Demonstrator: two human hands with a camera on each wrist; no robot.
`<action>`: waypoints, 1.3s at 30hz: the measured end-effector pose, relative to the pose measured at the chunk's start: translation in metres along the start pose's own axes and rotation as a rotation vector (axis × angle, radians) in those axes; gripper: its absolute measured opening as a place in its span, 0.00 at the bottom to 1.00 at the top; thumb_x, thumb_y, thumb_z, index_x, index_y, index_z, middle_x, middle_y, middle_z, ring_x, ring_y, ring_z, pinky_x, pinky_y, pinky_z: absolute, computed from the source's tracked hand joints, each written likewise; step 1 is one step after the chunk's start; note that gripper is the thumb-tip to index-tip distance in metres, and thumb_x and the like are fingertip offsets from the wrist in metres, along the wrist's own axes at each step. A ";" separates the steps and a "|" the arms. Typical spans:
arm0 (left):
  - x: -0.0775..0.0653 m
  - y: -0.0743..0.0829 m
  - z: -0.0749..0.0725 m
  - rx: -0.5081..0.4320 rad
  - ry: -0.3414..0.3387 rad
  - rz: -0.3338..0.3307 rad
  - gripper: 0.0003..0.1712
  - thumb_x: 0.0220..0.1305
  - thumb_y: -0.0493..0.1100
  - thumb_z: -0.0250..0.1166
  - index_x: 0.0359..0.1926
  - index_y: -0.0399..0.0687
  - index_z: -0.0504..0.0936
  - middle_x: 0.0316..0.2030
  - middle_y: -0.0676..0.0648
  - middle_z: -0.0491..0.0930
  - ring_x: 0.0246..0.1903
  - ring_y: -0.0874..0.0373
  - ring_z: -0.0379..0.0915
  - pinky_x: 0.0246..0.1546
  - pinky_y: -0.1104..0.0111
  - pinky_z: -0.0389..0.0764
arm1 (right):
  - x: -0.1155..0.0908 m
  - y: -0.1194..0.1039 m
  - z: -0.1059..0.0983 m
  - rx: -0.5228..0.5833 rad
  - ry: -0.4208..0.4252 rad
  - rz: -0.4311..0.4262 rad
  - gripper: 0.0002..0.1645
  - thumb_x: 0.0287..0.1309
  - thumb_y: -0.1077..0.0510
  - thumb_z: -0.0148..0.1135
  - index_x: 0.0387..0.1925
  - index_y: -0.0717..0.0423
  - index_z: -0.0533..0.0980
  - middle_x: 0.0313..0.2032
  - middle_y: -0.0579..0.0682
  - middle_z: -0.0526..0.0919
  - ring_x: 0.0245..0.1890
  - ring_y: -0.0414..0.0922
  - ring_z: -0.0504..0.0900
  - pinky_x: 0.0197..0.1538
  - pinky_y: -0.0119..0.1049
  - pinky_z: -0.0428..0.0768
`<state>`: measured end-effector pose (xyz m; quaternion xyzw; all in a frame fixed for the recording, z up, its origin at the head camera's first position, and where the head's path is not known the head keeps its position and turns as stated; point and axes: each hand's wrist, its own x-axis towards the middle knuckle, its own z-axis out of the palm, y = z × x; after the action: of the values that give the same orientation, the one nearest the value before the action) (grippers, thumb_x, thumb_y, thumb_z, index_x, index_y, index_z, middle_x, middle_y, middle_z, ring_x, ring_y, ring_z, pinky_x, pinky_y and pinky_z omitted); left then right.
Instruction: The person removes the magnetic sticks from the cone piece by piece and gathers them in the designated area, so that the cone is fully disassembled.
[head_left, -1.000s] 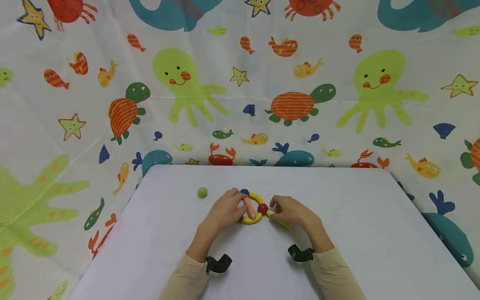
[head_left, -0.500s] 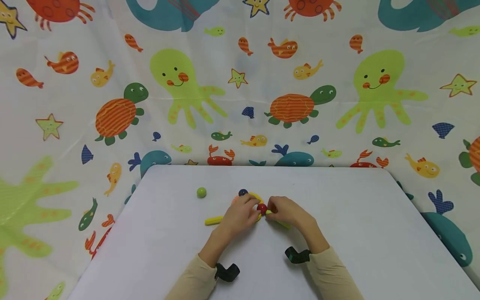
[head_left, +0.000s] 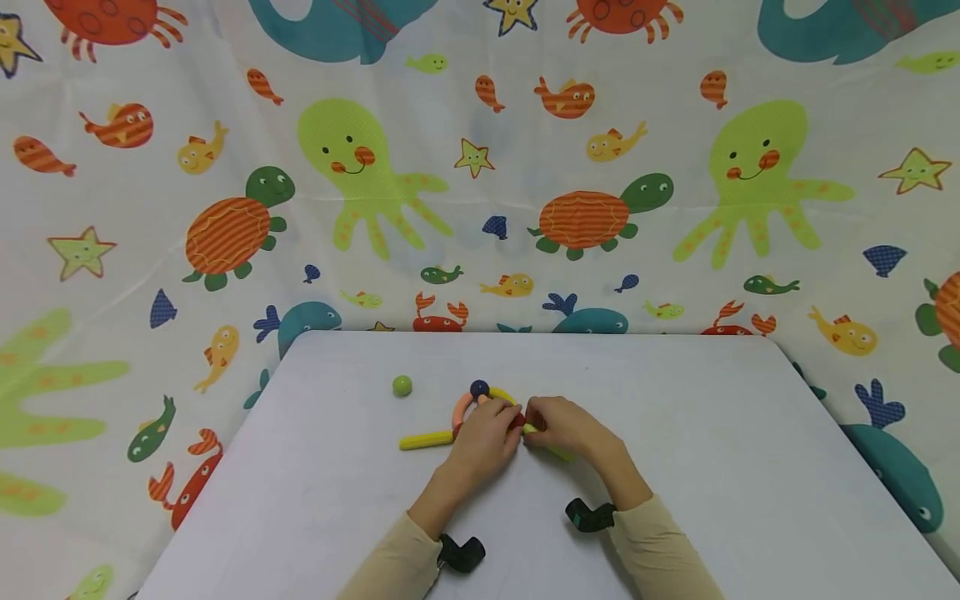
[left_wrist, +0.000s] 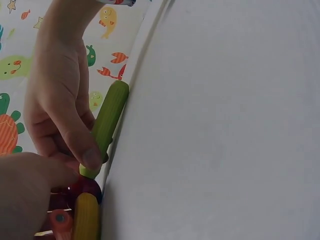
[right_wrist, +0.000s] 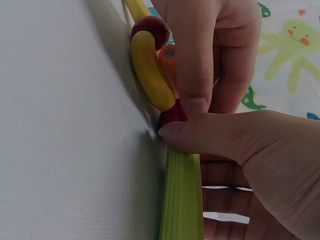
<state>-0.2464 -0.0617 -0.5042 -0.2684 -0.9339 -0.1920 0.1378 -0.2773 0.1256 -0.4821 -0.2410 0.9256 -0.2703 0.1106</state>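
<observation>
At the middle of the table lies a ring of magnetic toy pieces: a blue ball (head_left: 479, 389), curved orange rod (head_left: 459, 412), curved yellow rod (right_wrist: 147, 72) and red balls. My left hand (head_left: 486, 435) reaches over the ring and pinches its right-hand red ball (right_wrist: 171, 113), partly hidden by fingers. My right hand (head_left: 567, 423) grips a straight green rod (left_wrist: 110, 115), thumb near the end that meets this ball. Inside the ring sits a straight orange rod (right_wrist: 169, 57), mostly hidden. A second red ball (right_wrist: 151, 31) joins a straight yellow rod (head_left: 426, 440) pointing left.
A loose green ball (head_left: 402, 385) lies on the white table (head_left: 315, 467), left of the ring. Behind the table's far edge hangs a sea-animal curtain (head_left: 420, 200). Each wrist carries a dark camera (head_left: 462, 553).
My left hand has left the ring's left side and orange rod and moved right to the red ball. The left yellow rod has come into view. My right hand has shifted slightly left with the green rod.
</observation>
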 end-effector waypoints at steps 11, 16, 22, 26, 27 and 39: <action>-0.003 -0.005 0.000 -0.059 -0.070 -0.026 0.18 0.69 0.46 0.65 0.57 0.46 0.83 0.51 0.48 0.79 0.52 0.57 0.77 0.59 0.64 0.79 | -0.002 -0.005 0.003 -0.008 0.017 0.021 0.10 0.56 0.57 0.72 0.36 0.51 0.77 0.28 0.43 0.77 0.30 0.41 0.73 0.38 0.35 0.74; -0.005 -0.006 -0.001 -0.092 -0.095 -0.043 0.18 0.70 0.46 0.64 0.57 0.46 0.82 0.52 0.49 0.80 0.54 0.57 0.76 0.60 0.64 0.78 | -0.003 -0.006 0.005 -0.022 0.032 0.013 0.09 0.56 0.59 0.70 0.37 0.53 0.78 0.30 0.43 0.78 0.31 0.40 0.73 0.40 0.36 0.76; -0.007 -0.007 -0.003 -0.115 -0.091 -0.032 0.18 0.69 0.46 0.65 0.56 0.46 0.83 0.51 0.49 0.80 0.52 0.57 0.77 0.59 0.64 0.79 | -0.004 -0.009 0.006 -0.036 0.058 0.020 0.08 0.56 0.60 0.70 0.38 0.53 0.79 0.32 0.44 0.80 0.33 0.40 0.73 0.43 0.39 0.78; -0.009 -0.007 -0.004 -0.126 -0.073 -0.021 0.17 0.68 0.45 0.66 0.55 0.45 0.83 0.49 0.48 0.81 0.51 0.57 0.77 0.58 0.64 0.79 | -0.005 -0.011 0.007 -0.047 0.074 0.008 0.08 0.57 0.58 0.71 0.38 0.53 0.80 0.32 0.44 0.80 0.33 0.39 0.74 0.43 0.38 0.78; -0.009 -0.008 -0.004 -0.128 -0.069 -0.019 0.17 0.68 0.45 0.66 0.55 0.45 0.83 0.49 0.49 0.81 0.51 0.57 0.77 0.57 0.64 0.80 | -0.005 -0.011 0.008 -0.053 0.078 0.001 0.08 0.57 0.58 0.71 0.38 0.54 0.80 0.32 0.44 0.81 0.33 0.39 0.74 0.43 0.37 0.78; -0.010 -0.010 -0.002 -0.126 -0.085 -0.035 0.17 0.69 0.46 0.65 0.56 0.47 0.83 0.49 0.50 0.80 0.51 0.59 0.77 0.57 0.65 0.80 | -0.003 -0.008 0.012 -0.075 0.113 -0.053 0.08 0.55 0.58 0.72 0.35 0.53 0.80 0.31 0.43 0.80 0.32 0.39 0.73 0.40 0.34 0.76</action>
<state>-0.2430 -0.0746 -0.5087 -0.2682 -0.9294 -0.2415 0.0776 -0.2674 0.1164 -0.4875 -0.2537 0.9331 -0.2515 0.0418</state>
